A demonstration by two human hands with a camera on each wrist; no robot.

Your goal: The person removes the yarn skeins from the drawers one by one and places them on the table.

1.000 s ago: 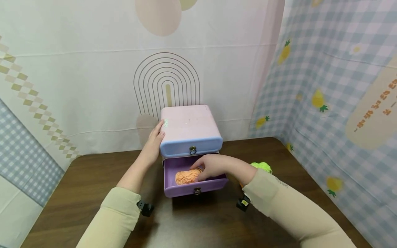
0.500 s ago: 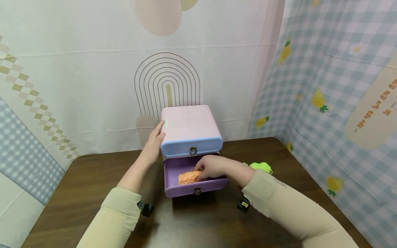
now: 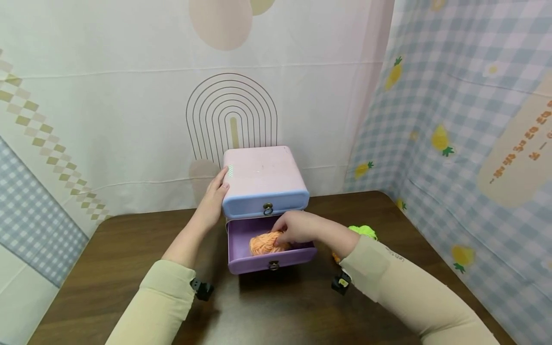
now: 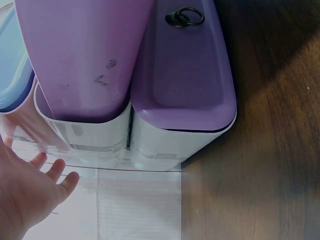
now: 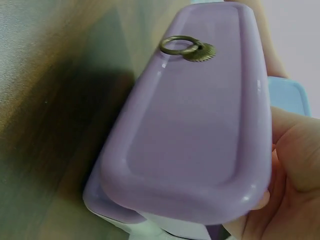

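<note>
Left wrist view catches a bottom drawer (image 4: 187,75) the head view misses; right hand (image 3: 298,227) pinches orange yarn (image 3: 264,244), loose-fingered left hand (image 3: 211,203) well apart

1 orange yarn skein (image 3: 263,243), inside open purple drawer (image 3: 251,265).

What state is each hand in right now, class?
Left hand: open, resting against the pink cabinet.
Right hand: holding orange yarn in the purple drawer.

Dark wood-grain table (image 3: 267,314) — stacked drawer unit (image 3: 263,177) on it, neon-green yarn (image 3: 364,232), mostly hidden orange item (image 3: 336,258).
</note>
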